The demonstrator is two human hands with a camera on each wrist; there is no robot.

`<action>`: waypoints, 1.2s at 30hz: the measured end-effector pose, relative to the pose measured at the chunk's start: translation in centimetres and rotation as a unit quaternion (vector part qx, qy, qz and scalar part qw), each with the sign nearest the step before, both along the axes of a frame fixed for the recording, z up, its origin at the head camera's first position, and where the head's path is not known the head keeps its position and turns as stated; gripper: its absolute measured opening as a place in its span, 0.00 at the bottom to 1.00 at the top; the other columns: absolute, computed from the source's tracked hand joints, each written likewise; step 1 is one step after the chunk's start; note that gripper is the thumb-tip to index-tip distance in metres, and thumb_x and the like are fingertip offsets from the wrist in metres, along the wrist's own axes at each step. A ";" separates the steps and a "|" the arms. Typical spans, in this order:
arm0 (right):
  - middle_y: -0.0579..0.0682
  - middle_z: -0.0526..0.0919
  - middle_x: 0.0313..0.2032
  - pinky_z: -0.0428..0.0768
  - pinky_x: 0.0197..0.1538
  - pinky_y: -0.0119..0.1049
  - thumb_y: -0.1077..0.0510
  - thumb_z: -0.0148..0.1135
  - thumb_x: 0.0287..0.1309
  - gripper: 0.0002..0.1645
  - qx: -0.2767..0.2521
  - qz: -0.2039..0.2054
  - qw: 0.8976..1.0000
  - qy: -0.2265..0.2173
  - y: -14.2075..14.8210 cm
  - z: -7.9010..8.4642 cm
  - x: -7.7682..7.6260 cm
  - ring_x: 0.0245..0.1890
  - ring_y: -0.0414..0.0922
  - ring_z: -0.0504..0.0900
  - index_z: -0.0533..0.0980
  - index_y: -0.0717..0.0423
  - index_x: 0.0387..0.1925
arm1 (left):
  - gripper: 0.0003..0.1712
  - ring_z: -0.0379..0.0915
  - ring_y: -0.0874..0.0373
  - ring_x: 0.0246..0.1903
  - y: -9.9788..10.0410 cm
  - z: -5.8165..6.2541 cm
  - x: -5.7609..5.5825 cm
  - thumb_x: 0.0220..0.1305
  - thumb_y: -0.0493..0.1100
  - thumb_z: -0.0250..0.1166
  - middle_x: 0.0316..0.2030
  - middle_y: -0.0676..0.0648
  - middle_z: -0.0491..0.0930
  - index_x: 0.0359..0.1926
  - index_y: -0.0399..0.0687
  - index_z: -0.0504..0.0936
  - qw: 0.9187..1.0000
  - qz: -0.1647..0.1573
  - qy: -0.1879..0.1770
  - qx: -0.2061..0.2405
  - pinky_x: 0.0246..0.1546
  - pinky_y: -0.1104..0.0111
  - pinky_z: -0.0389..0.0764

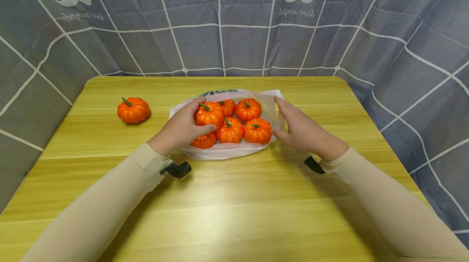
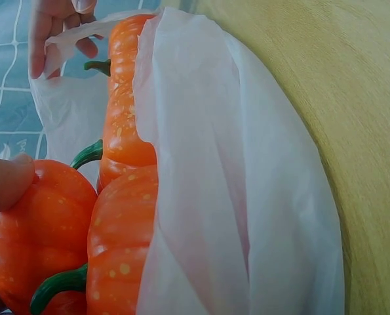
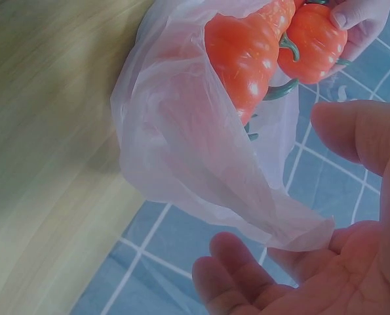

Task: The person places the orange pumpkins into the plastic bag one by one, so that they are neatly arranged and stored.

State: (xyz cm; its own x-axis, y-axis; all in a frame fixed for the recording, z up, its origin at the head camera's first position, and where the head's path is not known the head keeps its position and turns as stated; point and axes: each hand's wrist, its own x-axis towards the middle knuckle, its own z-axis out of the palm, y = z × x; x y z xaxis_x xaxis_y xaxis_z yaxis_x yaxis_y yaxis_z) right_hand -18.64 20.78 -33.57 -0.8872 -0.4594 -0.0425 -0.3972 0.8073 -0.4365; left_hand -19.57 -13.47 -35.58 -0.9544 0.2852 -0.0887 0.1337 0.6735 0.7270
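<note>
A white plastic bag point(image 1: 223, 154) lies with its mouth spread, and several small orange pumpkins point(image 1: 230, 131) with green stems sit inside. My left hand point(image 1: 181, 127) grips one pumpkin point(image 1: 209, 115) at the bag's left side, above the others; the left wrist view shows the thumb point(image 2: 11, 180) pressed on its skin. At the bag's right edge is my right hand point(image 1: 302, 129), thumb and fingers spread apart. In the right wrist view the bag's rim point(image 3: 306, 233) rests against its fingers, and the thumb stands away from it. The bag's bottom is hidden.
Another orange pumpkin point(image 1: 133, 110) stands alone on the wooden table point(image 1: 234, 205), left of the bag. A grey curtain point(image 1: 242, 46) with white grid lines surrounds the table's back and sides. Dark straps point(image 1: 177, 169) sit at both wrists.
</note>
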 end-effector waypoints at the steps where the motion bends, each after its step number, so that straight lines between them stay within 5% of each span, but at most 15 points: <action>1: 0.62 0.48 0.84 0.56 0.81 0.62 0.53 0.66 0.70 0.58 0.000 0.000 1.000 -0.001 0.0 0.0 0.0 0.82 0.64 0.52 0.39 0.60 0.85 | 0.54 0.64 0.41 0.74 0.0 0.0 0.0 0.66 0.55 0.73 0.81 0.42 0.57 0.84 0.50 0.54 1.000 0.000 0.000 0.000 0.75 0.45 0.70; 36: 0.62 0.49 0.84 0.57 0.81 0.61 0.54 0.67 0.68 0.59 -0.006 0.005 1.000 0.008 0.0 -0.2 0.1 0.82 0.63 0.53 0.40 0.61 0.85 | 0.56 0.62 0.40 0.75 0.0 0.0 0.0 0.67 0.58 0.72 0.81 0.41 0.57 0.84 0.49 0.52 1.000 0.001 -0.001 -0.008 0.75 0.44 0.69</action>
State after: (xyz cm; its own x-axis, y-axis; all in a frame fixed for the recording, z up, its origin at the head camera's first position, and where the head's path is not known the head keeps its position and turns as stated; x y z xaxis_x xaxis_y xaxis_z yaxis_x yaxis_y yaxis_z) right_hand -18.56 20.79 -33.82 -0.8834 -0.4681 -0.0235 -0.4113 0.7983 -0.4399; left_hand -19.61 -13.45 -35.54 -0.9547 0.2818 -0.0956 0.1306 0.6854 0.7164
